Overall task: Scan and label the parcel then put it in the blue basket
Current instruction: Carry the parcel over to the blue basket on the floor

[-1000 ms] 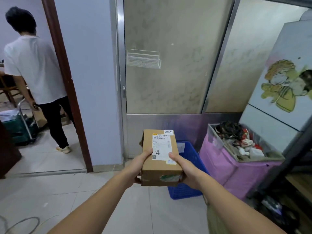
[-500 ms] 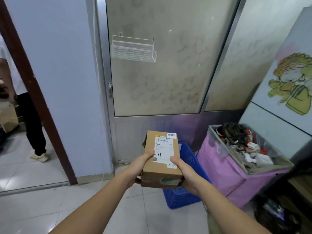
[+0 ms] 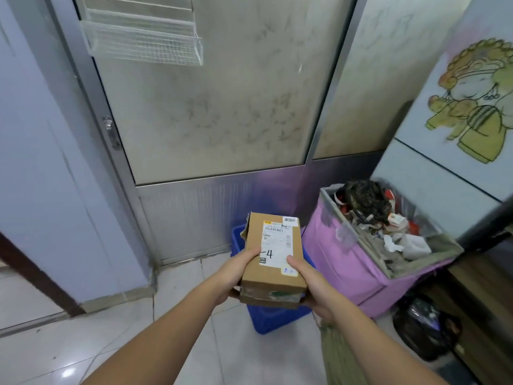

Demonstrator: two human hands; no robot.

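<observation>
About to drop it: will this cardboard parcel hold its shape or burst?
The parcel probably stays stiff: its faces look flat between both hands. The torn far-left flap may snag or open. Likely light, held out at arm's length above the blue basket.

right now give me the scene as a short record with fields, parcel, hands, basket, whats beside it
parcel: cardboard parcel, white label up, "-4" handwritten
left hand: left hand grips parcel's left side
right hand: right hand grips parcel's right side
basket: blue basket on floor, below and behind parcel
parcel in basket: not yet
beside basket: pink bin full of rubbish, to its right
</observation>
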